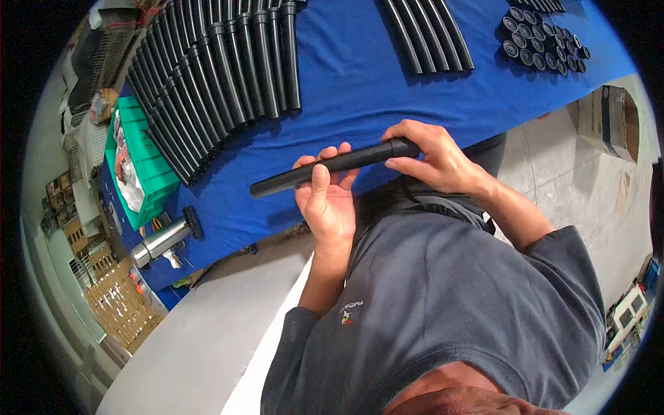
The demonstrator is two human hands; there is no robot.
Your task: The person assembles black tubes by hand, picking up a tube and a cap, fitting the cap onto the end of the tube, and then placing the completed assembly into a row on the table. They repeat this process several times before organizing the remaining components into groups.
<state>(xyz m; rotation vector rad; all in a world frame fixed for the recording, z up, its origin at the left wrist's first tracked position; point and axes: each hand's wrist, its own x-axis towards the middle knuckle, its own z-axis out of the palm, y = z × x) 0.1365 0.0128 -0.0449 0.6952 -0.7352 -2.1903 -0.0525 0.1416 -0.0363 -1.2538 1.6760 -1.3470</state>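
A black tube (283, 181) is held nearly level above the front edge of the blue cloth. My left hand (328, 200) wraps round its middle from below, thumb in front and fingertips showing behind. At the tube's right end, my right hand (432, 158) grips the wider black collar (401, 147) between thumb and fingers. Many black tubes with collars (228, 76) lie side by side at the upper left of the table. Several more tubes (425, 38) lie at the top middle. Round black caps (543, 45) are grouped at the upper right.
The blue-covered table (346, 83) spans the view. A green crate (149, 162) with bags inside stands at its left end. Near it lie a metal cylinder (162, 243) and a black knob-like part (193, 222). A cardboard box (605, 121) stands on the floor at right.
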